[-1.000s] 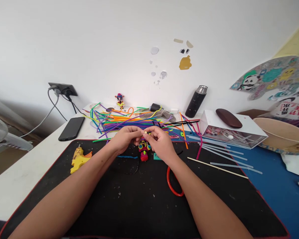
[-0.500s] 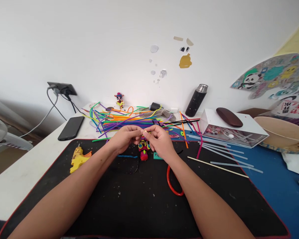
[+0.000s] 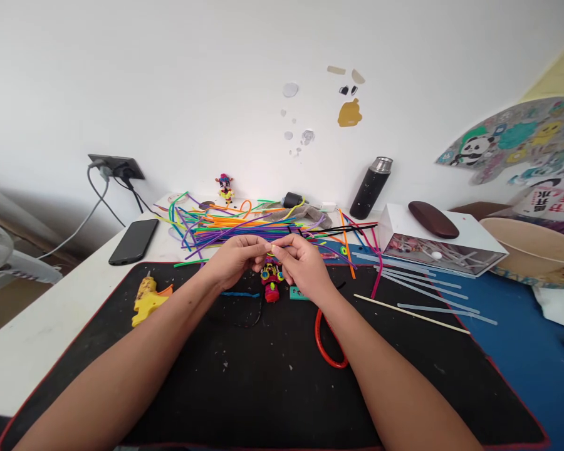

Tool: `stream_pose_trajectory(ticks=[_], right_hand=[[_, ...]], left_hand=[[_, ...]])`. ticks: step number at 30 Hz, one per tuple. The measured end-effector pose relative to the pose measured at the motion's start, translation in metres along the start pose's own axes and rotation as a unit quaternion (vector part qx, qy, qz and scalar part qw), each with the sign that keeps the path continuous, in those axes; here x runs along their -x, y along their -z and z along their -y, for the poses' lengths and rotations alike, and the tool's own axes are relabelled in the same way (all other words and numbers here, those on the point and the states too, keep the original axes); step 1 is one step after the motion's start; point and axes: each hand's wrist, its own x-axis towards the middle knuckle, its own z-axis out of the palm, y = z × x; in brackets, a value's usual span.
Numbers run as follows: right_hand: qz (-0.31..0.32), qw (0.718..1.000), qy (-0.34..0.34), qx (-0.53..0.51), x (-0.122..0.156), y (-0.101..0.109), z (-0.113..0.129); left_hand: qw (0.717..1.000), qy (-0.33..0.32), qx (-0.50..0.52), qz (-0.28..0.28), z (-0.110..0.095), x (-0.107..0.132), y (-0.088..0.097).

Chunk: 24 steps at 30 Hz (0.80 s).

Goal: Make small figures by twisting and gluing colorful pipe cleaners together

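Observation:
My left hand (image 3: 237, 258) and my right hand (image 3: 301, 262) meet fingertip to fingertip over the far part of the black mat (image 3: 244, 388). Between them they pinch a small yellow piece (image 3: 272, 248), mostly hidden by the fingers; it looks like a bit of pipe cleaner. Just below the hands lies a colourful pipe-cleaner figure (image 3: 271, 291) in pink, yellow and blue, its upper part partly covered. A blue pipe cleaner (image 3: 240, 294) is left of the figure, and a teal flat item (image 3: 299, 294) lies right of it, partly behind my right hand.
A yellow glue gun (image 3: 148, 304) lies left on the mat; a red loop handle (image 3: 326, 354) shows by my right forearm. Many pipe cleaners (image 3: 235, 228) are heaped behind. Glue sticks (image 3: 432, 288), a wooden stick (image 3: 413, 313), a white box (image 3: 444, 250) and a black flask (image 3: 370, 191) are right; a phone (image 3: 134, 242), left.
Both hands stay nearly in place, fingertips still together on the small yellow piece. The view has shifted very slightly; nothing else has visibly moved.

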Motion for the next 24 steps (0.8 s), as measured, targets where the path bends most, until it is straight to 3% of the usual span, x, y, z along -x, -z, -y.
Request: stream_pose_trajectory(ticks=[7, 24], right_hand=[[-0.015, 1.000, 0.000, 0.006, -0.0007, -0.0003, -0.0028], [-0.015, 0.999, 0.007, -0.038, 0.0006, -0.0046, 0.0005]], left_hand=[[0.997, -0.043, -0.061, -0.012, 0.0047, -0.0005, -0.0034], [0.999, 0.012, 0.028, 0.015, 0.0006, -0.0002, -0.0013]])
